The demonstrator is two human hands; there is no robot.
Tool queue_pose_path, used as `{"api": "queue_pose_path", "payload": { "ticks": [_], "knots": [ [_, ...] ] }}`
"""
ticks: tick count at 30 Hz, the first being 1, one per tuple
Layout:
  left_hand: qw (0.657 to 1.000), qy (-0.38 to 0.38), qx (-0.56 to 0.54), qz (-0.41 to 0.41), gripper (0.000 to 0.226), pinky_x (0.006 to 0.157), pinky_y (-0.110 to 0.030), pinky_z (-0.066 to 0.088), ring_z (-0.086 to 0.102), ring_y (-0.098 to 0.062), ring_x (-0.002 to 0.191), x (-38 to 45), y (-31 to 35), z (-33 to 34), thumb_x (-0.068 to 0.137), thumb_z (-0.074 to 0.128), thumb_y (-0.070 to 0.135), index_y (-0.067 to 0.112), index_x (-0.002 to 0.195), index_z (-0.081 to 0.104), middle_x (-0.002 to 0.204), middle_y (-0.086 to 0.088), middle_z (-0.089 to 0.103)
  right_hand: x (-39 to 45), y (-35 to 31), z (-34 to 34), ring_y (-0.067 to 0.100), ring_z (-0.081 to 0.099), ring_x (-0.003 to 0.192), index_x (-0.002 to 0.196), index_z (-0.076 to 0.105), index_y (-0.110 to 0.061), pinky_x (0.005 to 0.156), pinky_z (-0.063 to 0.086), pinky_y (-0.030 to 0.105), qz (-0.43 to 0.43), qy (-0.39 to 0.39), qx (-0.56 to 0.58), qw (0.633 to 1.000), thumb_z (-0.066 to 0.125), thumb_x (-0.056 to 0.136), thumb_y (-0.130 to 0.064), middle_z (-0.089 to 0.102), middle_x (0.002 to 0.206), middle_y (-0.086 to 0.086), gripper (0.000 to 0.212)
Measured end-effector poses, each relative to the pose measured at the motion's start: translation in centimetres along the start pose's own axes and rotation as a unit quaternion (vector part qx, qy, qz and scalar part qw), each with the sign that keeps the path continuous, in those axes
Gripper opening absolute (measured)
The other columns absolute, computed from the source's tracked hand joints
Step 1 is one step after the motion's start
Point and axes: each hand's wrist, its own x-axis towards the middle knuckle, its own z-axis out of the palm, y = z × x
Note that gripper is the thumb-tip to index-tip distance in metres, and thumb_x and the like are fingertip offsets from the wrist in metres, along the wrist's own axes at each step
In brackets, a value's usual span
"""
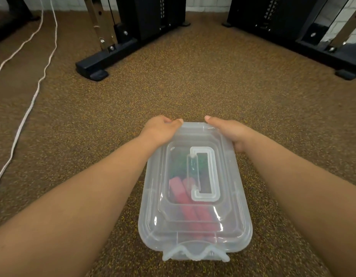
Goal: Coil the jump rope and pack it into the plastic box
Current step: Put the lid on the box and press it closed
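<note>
A clear plastic box (153, 222) sits on the speckled brown floor right in front of me, its lid on and a white carry handle (212, 172) lying flat on top. Through the lid I see the jump rope: two red handles (190, 210) side by side and a dark green coil (180, 163) beyond them. My left hand (160, 129) grips the far left corner of the box, thumb on the lid edge. My right hand (230, 129) grips the far right corner the same way. A latch (195, 253) sticks out at the near end.
Black bases of gym machines stand ahead at the left (97, 66) and at the right (332, 54). A white cord (31, 104) runs along the floor on the far left. Open floor lies between the box and the machines.
</note>
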Motion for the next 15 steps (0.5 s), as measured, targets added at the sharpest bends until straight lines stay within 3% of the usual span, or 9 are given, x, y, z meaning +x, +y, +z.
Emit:
{"api": "queue_pose_path", "payload": {
  "ticks": [4, 9, 15],
  "knots": [
    [0.999, -0.008, -0.043, 0.002, 0.068, 0.106, -0.031, 0.037, 0.049, -0.022, 0.126, 0.3, -0.4, 0.2, 0.082, 0.061, 0.052, 0.015, 0.137, 0.048, 0.14, -0.003, 0.05, 0.3, 0.7, 0.2, 0.021, 0.069, 0.089, 0.125, 0.058, -0.016, 0.07, 0.057, 0.031, -0.073, -0.001, 0.1, 0.992, 0.071, 0.081, -0.03, 0.069, 0.11, 0.008, 0.048],
    [0.995, -0.036, -0.093, 0.025, 0.062, 0.106, -0.035, 0.04, 0.054, -0.019, 0.119, 0.4, -1.0, 0.2, 0.079, 0.067, 0.048, 0.02, 0.133, 0.053, 0.133, -0.001, 0.056, 0.3, 1.1, 0.0, 0.012, 0.066, 0.09, 0.133, 0.049, -0.016, 0.074, 0.055, 0.022, -0.13, -0.065, 0.02, 0.989, 0.07, 0.082, -0.019, 0.064, 0.118, 0.003, 0.056],
    [0.995, -0.046, -0.076, 0.053, 0.026, 0.095, -0.041, 0.048, 0.062, -0.023, 0.104, 0.7, -1.2, 0.1, 0.082, 0.065, 0.045, 0.027, 0.1, 0.061, 0.114, -0.003, 0.065, 0.3, 0.7, 0.0, 0.015, 0.064, 0.088, 0.117, 0.057, -0.019, 0.085, 0.053, 0.032, -0.172, -0.049, -0.061, 0.982, 0.07, 0.082, -0.022, 0.064, 0.11, 0.006, 0.037]
  ]
}}
